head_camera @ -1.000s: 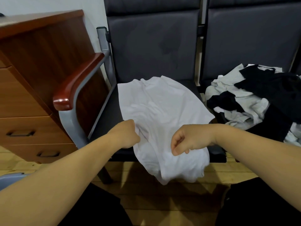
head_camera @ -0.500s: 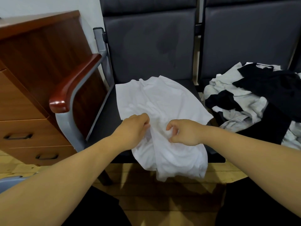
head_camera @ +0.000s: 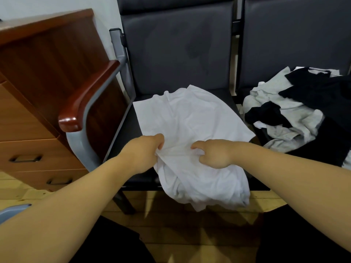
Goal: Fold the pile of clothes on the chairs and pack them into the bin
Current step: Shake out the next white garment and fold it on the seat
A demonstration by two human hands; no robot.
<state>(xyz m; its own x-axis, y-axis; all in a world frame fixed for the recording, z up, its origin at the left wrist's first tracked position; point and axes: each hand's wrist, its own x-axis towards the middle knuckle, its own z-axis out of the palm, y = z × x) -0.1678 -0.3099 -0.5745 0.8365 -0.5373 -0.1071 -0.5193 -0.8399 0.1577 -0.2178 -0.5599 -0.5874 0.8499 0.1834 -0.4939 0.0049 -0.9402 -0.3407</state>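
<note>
The white shirt lies crumpled on the seat of the left chair. Its long axis runs from the backrest toward the person, and its near end droops over the front edge. The left hand and right hand each pinch bunched fabric near its middle, close together. A pile of clothes in black and grey sits on the right chair. A wooden cabinet with drawers stands to the left on the plank floor.

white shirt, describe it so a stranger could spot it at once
Of the two dark chairs, take the left chair, beside the wooden armrest. The white shirt lies on its seat, spilling over the front, gripped by the left hand and right hand. It is spread alone, all white, unlike the black-and-grey pile on the right chair.
</note>
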